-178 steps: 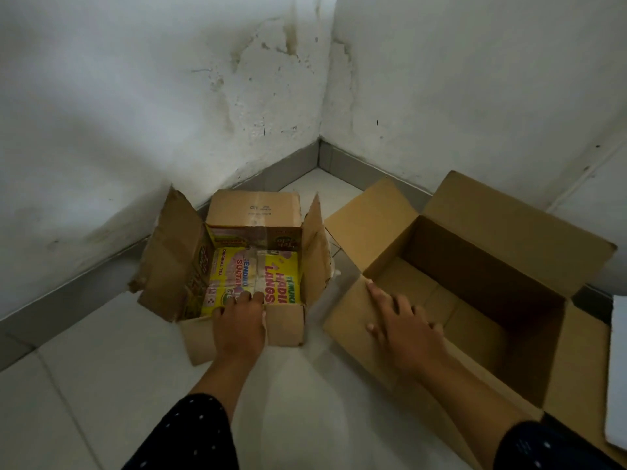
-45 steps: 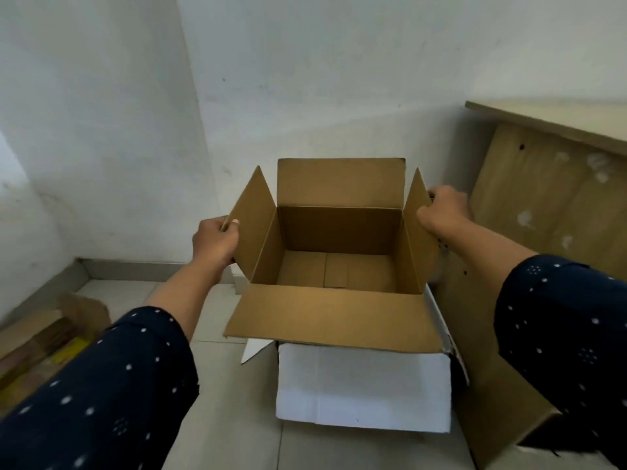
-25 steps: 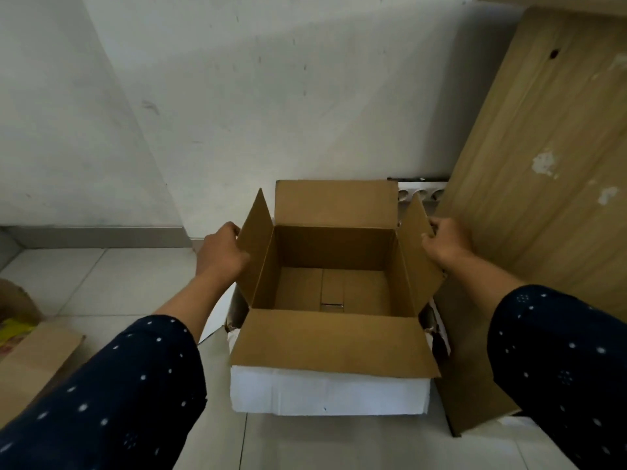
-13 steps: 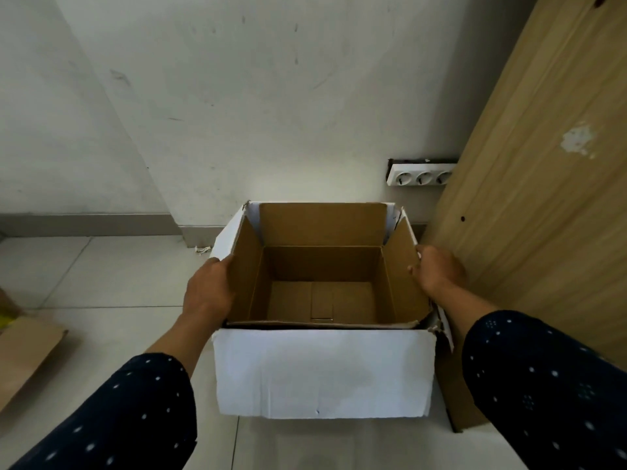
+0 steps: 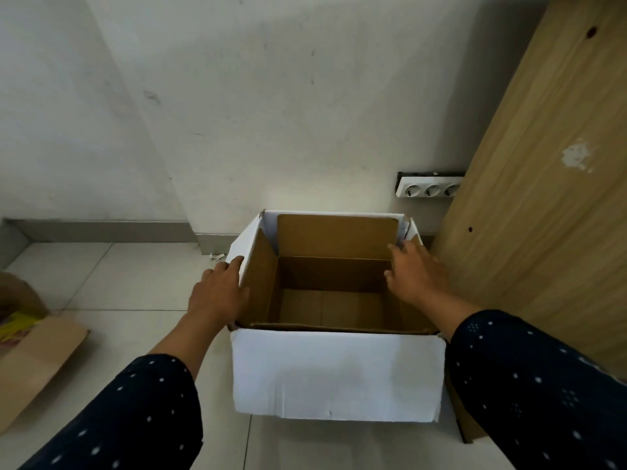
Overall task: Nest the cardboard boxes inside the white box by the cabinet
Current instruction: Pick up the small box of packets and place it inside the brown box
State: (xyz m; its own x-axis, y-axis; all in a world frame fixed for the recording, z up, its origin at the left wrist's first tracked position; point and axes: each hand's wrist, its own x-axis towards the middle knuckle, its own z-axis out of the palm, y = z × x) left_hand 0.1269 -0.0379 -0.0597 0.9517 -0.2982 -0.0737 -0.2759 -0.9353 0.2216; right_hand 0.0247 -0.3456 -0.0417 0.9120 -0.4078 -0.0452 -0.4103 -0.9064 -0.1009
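Pale tiled floor (image 5: pixel 135 283), white plastered walls meeting at a corner, grey skirting along the base. White box (image 5: pixel 336 374) stands on the floor against the wall, just beside the light wood cabinet (image 5: pixel 543 215) on the right. Brown cardboard box (image 5: pixel 332 276) sits nested inside the white box, open at the top, its flaps standing upright against the white walls; its inside shows bare cardboard bottom. Left hand (image 5: pixel 217 293) lies flat along the left upper edge, fingers (image 5: pixel 234 262) extended and loose, resting on the rim where brown flap and white wall meet, not clenched on anything. Right hand (image 5: pixel 415 276) reaches over the right side of the opening, fingers spread and slightly bent, touching the right brown flap; no firm hold visible. Both sleeves dark with small white dots. White triple wall socket (image 5: pixel 429 188) sits low on the wall behind the box, partly hidden by the cabinet. At far left, a second cardboard box (image 5: pixel 37 354) on the floor, cut off by the frame, with yellow printed packaging (image 5: pixel 15 329) showing inside.
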